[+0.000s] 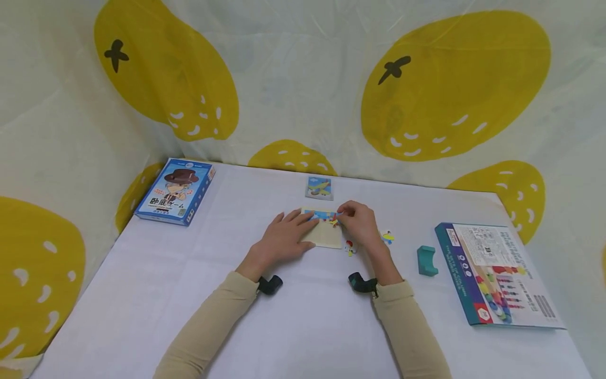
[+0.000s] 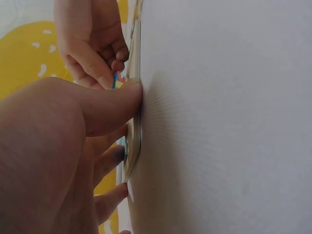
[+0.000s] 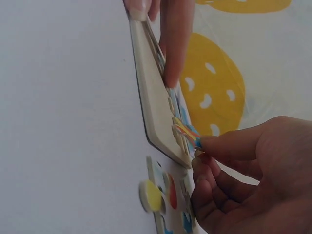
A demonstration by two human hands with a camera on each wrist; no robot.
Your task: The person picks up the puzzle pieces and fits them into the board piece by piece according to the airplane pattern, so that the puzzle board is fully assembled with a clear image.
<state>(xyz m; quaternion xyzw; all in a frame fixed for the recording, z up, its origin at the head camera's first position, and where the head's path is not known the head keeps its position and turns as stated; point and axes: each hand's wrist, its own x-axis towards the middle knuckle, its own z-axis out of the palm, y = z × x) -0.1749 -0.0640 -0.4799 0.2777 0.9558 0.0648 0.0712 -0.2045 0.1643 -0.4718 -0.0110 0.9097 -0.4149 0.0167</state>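
Note:
A small cream puzzle board [image 1: 326, 238] lies on the white table, with joined blue picture pieces [image 1: 322, 215] along its far side. My left hand [image 1: 285, 237] rests on the board's left part, fingers spread, thumb at the near edge. Between thumb and fingers, my right hand [image 1: 361, 225] pinches a colourful jigsaw piece [image 3: 187, 133] at the right end of that picture row. Whether this piece is seated cannot be told. Just right of the board lies a loose jigsaw piece [image 1: 350, 248] with red and yellow on it. Another loose piece [image 1: 387, 237] lies beyond my right wrist.
A small airplane picture [image 1: 319, 188] lies behind the board. The blue game box [image 1: 174, 192] stands at the far left. To the right are a green curved block [image 1: 426, 261] and a large flat paint box [image 1: 502, 276]. A fruit-patterned curtain [image 1: 303, 79] hangs behind.

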